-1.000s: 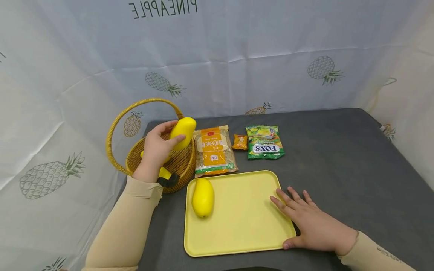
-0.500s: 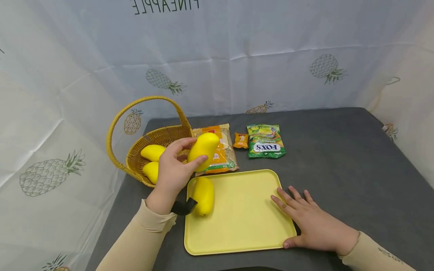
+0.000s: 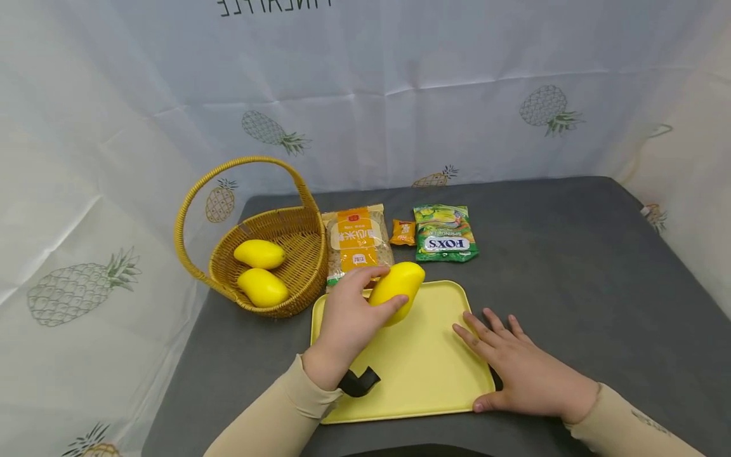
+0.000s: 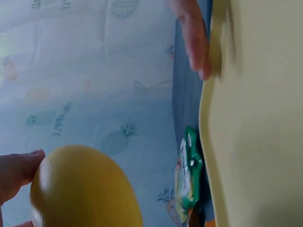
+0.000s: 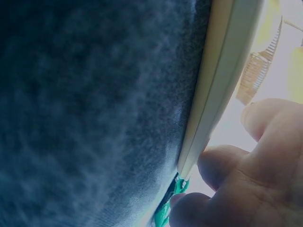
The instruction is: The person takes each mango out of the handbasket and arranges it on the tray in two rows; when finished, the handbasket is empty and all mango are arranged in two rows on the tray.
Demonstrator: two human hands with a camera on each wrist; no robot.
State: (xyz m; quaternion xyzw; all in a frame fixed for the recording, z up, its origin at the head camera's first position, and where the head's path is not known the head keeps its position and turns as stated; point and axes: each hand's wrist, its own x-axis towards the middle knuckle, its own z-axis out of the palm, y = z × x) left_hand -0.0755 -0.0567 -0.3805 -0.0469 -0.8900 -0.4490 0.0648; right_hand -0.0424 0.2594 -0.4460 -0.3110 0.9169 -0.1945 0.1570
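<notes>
My left hand [image 3: 348, 324] grips a yellow mango [image 3: 400, 289] between thumb and fingers, held above the pale yellow tray [image 3: 428, 368]. In the left wrist view the same mango [image 4: 85, 189] is large at the bottom, with part of the hand at its side. My right hand [image 3: 520, 374] lies with spread fingers at the tray's right edge, fingertips over the rim and thumb at the near corner. The tray's left part, where another mango lay, is covered by my left hand and forearm. Two more mangoes, one [image 3: 259, 254] behind the other [image 3: 263, 287], lie in the wicker basket [image 3: 305, 260].
Behind the tray lie a grain bag [image 3: 356, 238], a small orange packet [image 3: 403, 232] and a green FOX'S candy bag [image 3: 444, 233]. The basket's tall handle [image 3: 245, 160] arches up at the left. A black strap [image 3: 360, 382] hangs at my left wrist. Pineapple-print curtains surround the grey table [image 3: 571, 266].
My left hand has carried the mango out from over the basket, rightward and nearer, to above the tray. My right hand has stayed at the tray's right edge.
</notes>
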